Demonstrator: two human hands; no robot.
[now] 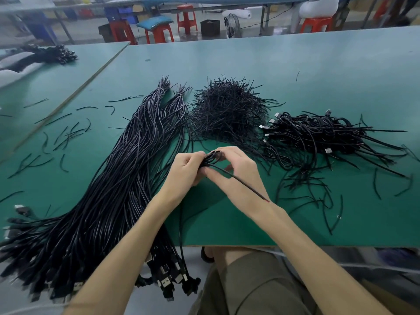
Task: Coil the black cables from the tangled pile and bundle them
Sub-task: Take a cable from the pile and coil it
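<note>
Lap sits below the green table near edge; above the table, left hand and right hand both grip one black cable coil.

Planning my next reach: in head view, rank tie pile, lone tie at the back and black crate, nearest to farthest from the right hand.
1. Tie pile, just beyond right hand.
2. Lone tie, farther back, rightward.
3. Black crate, floor past the table.

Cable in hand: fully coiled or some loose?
Partly coiled: cable loops pinched between left hand and right hand; a straight tail crosses the right wrist.
</note>
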